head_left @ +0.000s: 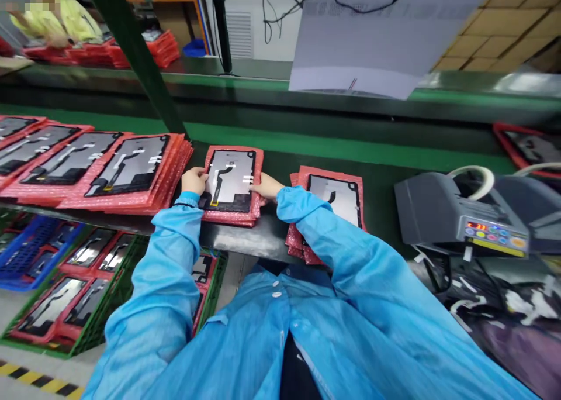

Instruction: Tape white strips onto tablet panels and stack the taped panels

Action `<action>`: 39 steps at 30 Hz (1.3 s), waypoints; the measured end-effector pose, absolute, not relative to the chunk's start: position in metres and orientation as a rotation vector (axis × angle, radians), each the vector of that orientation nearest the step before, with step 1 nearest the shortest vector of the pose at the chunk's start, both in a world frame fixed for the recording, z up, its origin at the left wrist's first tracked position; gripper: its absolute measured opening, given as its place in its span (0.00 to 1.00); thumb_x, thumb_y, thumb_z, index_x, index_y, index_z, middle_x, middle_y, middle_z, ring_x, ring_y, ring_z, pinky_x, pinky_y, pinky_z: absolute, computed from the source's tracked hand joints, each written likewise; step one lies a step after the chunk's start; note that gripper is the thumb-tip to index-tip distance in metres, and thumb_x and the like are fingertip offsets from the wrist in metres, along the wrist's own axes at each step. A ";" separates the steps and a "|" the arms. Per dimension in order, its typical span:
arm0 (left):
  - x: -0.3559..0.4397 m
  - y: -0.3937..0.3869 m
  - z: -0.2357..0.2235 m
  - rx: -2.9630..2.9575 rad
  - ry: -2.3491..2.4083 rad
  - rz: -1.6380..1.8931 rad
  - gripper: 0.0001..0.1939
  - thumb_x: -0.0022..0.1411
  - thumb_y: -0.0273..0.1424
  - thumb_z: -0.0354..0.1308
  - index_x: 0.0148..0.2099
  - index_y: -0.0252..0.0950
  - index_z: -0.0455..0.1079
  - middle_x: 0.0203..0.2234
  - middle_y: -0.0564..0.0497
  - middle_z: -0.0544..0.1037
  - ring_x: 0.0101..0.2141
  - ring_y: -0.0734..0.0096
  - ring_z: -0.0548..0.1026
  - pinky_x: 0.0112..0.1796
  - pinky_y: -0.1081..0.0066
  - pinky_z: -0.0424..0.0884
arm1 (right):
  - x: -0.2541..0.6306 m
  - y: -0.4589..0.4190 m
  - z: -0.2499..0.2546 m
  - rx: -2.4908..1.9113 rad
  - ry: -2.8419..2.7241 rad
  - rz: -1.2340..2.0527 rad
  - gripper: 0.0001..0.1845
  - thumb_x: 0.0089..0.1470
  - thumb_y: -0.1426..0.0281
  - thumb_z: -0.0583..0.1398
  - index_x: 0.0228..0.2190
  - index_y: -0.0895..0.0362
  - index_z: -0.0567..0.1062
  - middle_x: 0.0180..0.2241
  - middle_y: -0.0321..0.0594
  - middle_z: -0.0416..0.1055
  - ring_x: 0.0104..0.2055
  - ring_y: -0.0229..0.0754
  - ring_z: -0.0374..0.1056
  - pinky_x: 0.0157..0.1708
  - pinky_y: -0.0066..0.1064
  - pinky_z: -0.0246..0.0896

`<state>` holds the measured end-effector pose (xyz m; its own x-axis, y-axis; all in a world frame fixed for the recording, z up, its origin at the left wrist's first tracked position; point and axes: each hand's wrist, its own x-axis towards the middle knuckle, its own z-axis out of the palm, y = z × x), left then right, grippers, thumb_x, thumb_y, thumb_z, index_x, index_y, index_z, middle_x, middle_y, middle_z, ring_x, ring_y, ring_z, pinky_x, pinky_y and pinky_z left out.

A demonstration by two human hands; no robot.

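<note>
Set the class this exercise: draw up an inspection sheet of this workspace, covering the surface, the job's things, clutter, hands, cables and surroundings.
Surface: dark workbench with a green strip behind.
Job's things: display panel on red bubble bags; another panel stacked to its right.
Clutter: crumpled dark material beside a grey keypad machine.
Hands: left hand and right hand at opposite edges of the panel; grip unclear.
Cables: black cables on the far wall.
Surroundings: co-worker in yellow far left; green crates of panels, lower left.
</note>
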<state>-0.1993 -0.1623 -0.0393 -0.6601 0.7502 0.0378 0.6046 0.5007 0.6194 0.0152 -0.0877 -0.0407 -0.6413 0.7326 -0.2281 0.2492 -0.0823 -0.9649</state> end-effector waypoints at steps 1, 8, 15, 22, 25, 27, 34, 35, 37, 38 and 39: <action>-0.200 -0.164 -0.036 1.167 2.517 0.848 0.13 0.56 0.26 0.55 0.44 0.29 0.73 0.42 0.40 0.79 0.46 0.59 0.76 0.52 0.66 0.68 | 0.025 -0.099 -0.034 -1.126 -1.862 1.836 0.22 0.47 0.76 0.67 0.44 0.58 0.69 0.15 0.29 0.65 0.15 0.39 0.66 0.18 0.34 0.69; -0.128 -0.159 -0.011 1.873 2.580 0.619 0.21 0.58 0.35 0.55 0.50 0.27 0.70 0.51 0.33 0.70 0.55 0.41 0.64 0.53 0.44 0.61 | 0.189 -0.197 -0.024 -1.168 -1.696 1.918 0.18 0.49 0.63 0.66 0.40 0.59 0.74 0.17 0.30 0.70 0.16 0.32 0.65 0.17 0.22 0.62; 0.020 -0.104 -0.048 2.718 1.147 0.640 0.17 0.65 0.34 0.46 0.45 0.38 0.77 0.46 0.45 0.78 0.48 0.56 0.68 0.53 0.50 0.64 | 0.375 -0.206 -0.054 -1.438 -0.510 0.776 0.20 0.44 0.54 0.66 0.25 0.58 0.68 0.15 0.29 0.65 0.14 0.28 0.61 0.13 0.19 0.52; 0.027 -0.072 -0.072 2.686 1.099 0.693 0.18 0.66 0.34 0.47 0.48 0.39 0.77 0.47 0.47 0.79 0.52 0.55 0.65 0.55 0.45 0.61 | 0.384 -0.169 -0.047 -1.420 -0.549 0.677 0.19 0.42 0.58 0.68 0.23 0.58 0.68 0.16 0.29 0.63 0.16 0.28 0.59 0.14 0.19 0.50; 0.024 -0.076 -0.079 2.704 0.996 0.628 0.19 0.68 0.36 0.46 0.51 0.38 0.76 0.49 0.47 0.78 0.54 0.56 0.65 0.57 0.46 0.60 | 0.370 -0.170 -0.043 -1.339 -0.725 0.553 0.20 0.41 0.56 0.67 0.24 0.58 0.69 0.16 0.28 0.63 0.17 0.28 0.57 0.15 0.20 0.49; 0.027 -0.079 -0.084 2.712 0.942 0.579 0.21 0.68 0.39 0.46 0.53 0.37 0.74 0.52 0.47 0.76 0.58 0.54 0.62 0.58 0.47 0.58 | 0.358 -0.171 -0.039 -1.321 -0.869 0.592 0.20 0.42 0.54 0.66 0.24 0.58 0.69 0.17 0.30 0.64 0.17 0.29 0.58 0.16 0.21 0.51; 0.035 -0.075 -0.087 2.721 0.919 0.383 0.29 0.67 0.49 0.45 0.63 0.40 0.64 0.60 0.48 0.68 0.64 0.45 0.52 0.62 0.40 0.43 | 0.305 -0.140 -0.031 -1.333 -1.254 0.845 0.18 0.48 0.55 0.63 0.25 0.57 0.70 0.17 0.30 0.64 0.18 0.30 0.56 0.20 0.24 0.52; 0.036 -0.073 -0.086 2.723 0.924 0.362 0.30 0.66 0.51 0.45 0.63 0.40 0.64 0.61 0.48 0.67 0.64 0.44 0.51 0.62 0.39 0.42 | 0.297 -0.130 -0.032 -1.347 -1.326 0.909 0.16 0.49 0.57 0.63 0.25 0.57 0.70 0.17 0.30 0.63 0.19 0.31 0.56 0.21 0.24 0.52; 0.036 -0.069 -0.085 2.723 0.943 0.336 0.32 0.65 0.53 0.45 0.63 0.42 0.64 0.62 0.48 0.65 0.64 0.43 0.51 0.61 0.38 0.40 | 0.281 -0.110 -0.035 -1.401 -1.467 1.035 0.11 0.51 0.63 0.60 0.24 0.57 0.69 0.17 0.29 0.62 0.19 0.31 0.56 0.23 0.25 0.52; 0.036 -0.068 -0.085 2.721 0.957 0.333 0.32 0.64 0.54 0.46 0.63 0.44 0.64 0.63 0.48 0.64 0.64 0.43 0.51 0.61 0.37 0.39 | 0.274 -0.100 -0.037 -1.440 -1.532 1.077 0.09 0.51 0.66 0.59 0.23 0.57 0.69 0.17 0.29 0.61 0.19 0.32 0.55 0.23 0.26 0.51; 0.036 -0.067 -0.085 2.717 0.970 0.332 0.32 0.64 0.55 0.46 0.63 0.45 0.64 0.64 0.49 0.63 0.64 0.43 0.51 0.61 0.37 0.39 | 0.266 -0.090 -0.040 -1.484 -1.598 1.098 0.08 0.51 0.68 0.58 0.23 0.58 0.68 0.17 0.30 0.61 0.20 0.32 0.56 0.24 0.26 0.52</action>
<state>0.0359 -0.0666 -0.0851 0.7540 0.6433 0.1327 0.5895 -0.7519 0.2951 0.2662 -0.0899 -0.0397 -0.1129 0.9917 -0.0609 0.4126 -0.0090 -0.9109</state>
